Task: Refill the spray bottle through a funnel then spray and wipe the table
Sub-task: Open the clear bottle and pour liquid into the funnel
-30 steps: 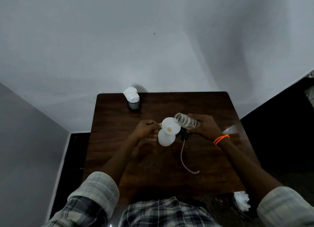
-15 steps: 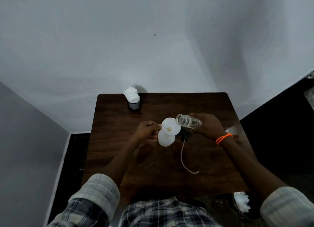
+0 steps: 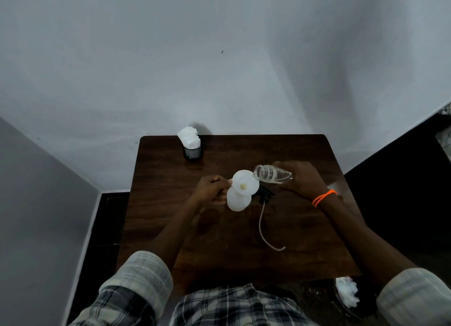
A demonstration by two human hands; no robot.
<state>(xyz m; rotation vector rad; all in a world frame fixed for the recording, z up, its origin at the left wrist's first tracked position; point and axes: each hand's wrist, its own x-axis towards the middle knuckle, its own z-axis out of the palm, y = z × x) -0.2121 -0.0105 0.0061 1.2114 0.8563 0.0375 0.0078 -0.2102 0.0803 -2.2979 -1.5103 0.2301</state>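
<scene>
A white spray bottle stands on the dark wooden table with a white funnel seated in its neck. My left hand grips the funnel's tab at its left rim. My right hand holds a clear plastic bottle tipped sideways, its open mouth over the funnel's right rim. The black spray head lies on the table just right of the spray bottle, its thin tube curling toward me.
A black mesh cup stuffed with white tissues stands at the table's far left edge against the wall. More crumpled white tissue sits in a dark container below the table's near right corner. A small pale object lies behind my right wrist.
My right hand has tipped the clear bottle flatter and lowered its mouth closer over the funnel's rim. The left hand, funnel and spray bottle have stayed in place.
</scene>
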